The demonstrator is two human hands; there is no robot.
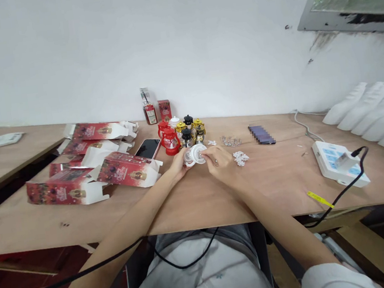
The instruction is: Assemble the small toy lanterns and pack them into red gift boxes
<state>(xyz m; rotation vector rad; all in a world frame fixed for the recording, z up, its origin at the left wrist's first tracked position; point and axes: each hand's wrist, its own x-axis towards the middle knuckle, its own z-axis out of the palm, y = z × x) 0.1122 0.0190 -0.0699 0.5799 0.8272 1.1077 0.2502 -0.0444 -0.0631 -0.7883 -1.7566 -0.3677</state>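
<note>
My left hand [179, 163] and my right hand [220, 161] meet over the middle of the wooden table [199, 199], both closed on a small white lantern [195, 155] lying on its side between them. Just behind it stand several little lanterns: two red ones [169, 140], a white one [174, 122], gold ones [198, 130] and black ones [187, 135]. Small white and silvery bits [240, 158] lie to the right of my right hand.
Red printed cartons [125, 171], some unfolded, lie at left beside a phone [148, 148]. A dark phone [262, 134], a white power strip [339, 162] with a black cable, and white bags [371, 111] are at right. A drink carton [148, 106] stands by the wall.
</note>
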